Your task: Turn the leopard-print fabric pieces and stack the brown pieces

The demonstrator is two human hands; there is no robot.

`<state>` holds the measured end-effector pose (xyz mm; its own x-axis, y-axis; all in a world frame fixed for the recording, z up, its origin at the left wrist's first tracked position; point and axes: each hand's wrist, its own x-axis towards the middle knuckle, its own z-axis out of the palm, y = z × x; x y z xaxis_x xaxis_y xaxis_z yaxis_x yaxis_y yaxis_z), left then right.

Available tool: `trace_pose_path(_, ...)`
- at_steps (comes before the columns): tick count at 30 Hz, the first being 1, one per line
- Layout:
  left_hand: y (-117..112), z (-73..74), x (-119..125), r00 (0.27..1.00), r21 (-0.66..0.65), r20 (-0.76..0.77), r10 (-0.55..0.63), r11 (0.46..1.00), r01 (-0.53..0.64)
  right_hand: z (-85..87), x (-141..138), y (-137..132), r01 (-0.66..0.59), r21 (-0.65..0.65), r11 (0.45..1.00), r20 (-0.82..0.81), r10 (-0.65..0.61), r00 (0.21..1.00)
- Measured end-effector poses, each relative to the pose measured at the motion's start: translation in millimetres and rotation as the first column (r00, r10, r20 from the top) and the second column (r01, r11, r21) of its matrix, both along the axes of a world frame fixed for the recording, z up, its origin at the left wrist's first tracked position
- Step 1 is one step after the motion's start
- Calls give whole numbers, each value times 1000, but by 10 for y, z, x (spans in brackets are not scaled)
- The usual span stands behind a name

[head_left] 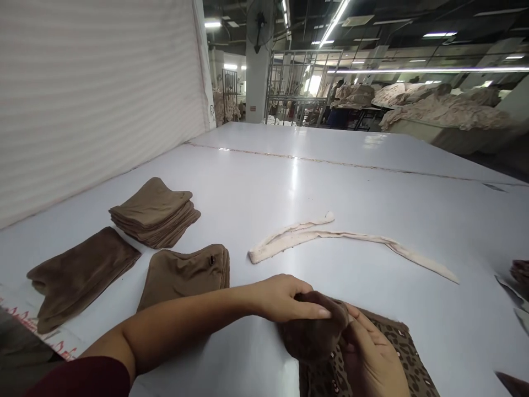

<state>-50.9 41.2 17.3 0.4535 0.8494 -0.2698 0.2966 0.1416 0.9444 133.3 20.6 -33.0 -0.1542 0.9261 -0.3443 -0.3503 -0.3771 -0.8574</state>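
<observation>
Near the front edge of the table, a dark brown plush fabric piece [309, 336] is gripped by both hands. My left hand [285, 298] reaches in from the left, its thumb lying over the cloth and its fingers folded behind. On the right side of the piece, my right hand [372, 353] pinches the edge with its fingertips. Beneath them lies brown leopard-print fabric [407, 344], partly covered by the hands. Left of my forearm sits a stack of brown cut pieces [182, 275] with a small dark hole or mark near its corner.
Two more brown stacks, one lighter [152, 212] and one darker [85, 270], lie at the left. A cream fabric strip [297, 237] curves across the white table [248, 182]. White sheeting [99, 82] hangs along the left. Fabric heaps [446, 110] stand at the back right.
</observation>
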Motion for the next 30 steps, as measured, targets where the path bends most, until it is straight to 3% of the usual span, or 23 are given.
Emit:
trace_pose_path(3, 19, -66, 18, 953, -26, 252, 169, 985, -168, 134, -9, -24, -93, 81, 992, 27, 91, 995)
trace_pose_path(5, 79, -53, 58, 919, 32, 336, 205, 973, -229, 220, 16, -55, -288, 150, 946, 56, 283, 958)
trace_pose_path(6, 112, -31, 83, 926, 85, 332, 178, 972, -218, 257, 36, -68, -402, 186, 896, 71, 396, 915)
trace_pose_path(7, 145, -1, 108, 946, 137, 302, 117, 977, -165, 290, 57, -78, -505, 218, 835, 91, 498, 863)
trace_pose_path(9, 207, 70, 145, 979, 189, 186, -86, 981, 51, 344, 92, -83, -665, 252, 703, 126, 657, 743)
trace_pose_path(10, 239, 105, 154, 978, 179, 117, -174, 972, 151, 365, 102, -80, -690, 271, 671, 136, 683, 718)
trace_pose_path(12, 302, 165, 146, 973, 101, 6, -231, 968, 229, 404, 100, -71, -640, 290, 712, 200, 608, 768)
trace_pose_path(15, 361, 218, 106, 984, -22, -89, -155, 988, 154, 451, 66, -71, -647, 236, 725, 367, 551, 750)
trace_pose_path(17, 361, 235, 91, 985, 4, -94, -144, 989, 145, 474, 49, -79, -672, 169, 721, 439, 556, 706)
trace_pose_path(18, 352, 239, 90, 989, 64, -83, -123, 990, 129, 484, 46, -83, -651, 172, 739, 435, 536, 724)
trace_pose_path(20, 327, 240, 101, 999, 225, -25, -22, 974, 27, 499, 53, -91, -562, 224, 796, 379, 460, 803)
trace_pose_path(23, 307, 214, 126, 991, 371, 79, 110, 919, -132, 507, 76, -110, -493, 306, 814, 198, 452, 870)
trace_pose_path(26, 319, 146, 156, 987, 314, 132, 92, 940, -130, 484, 80, -137, -472, 336, 815, -32, 511, 859)
trace_pose_path(30, 343, 91, 197, 987, 224, 153, 48, 971, -82, 433, 40, -146, -495, 350, 795, -284, 594, 753)
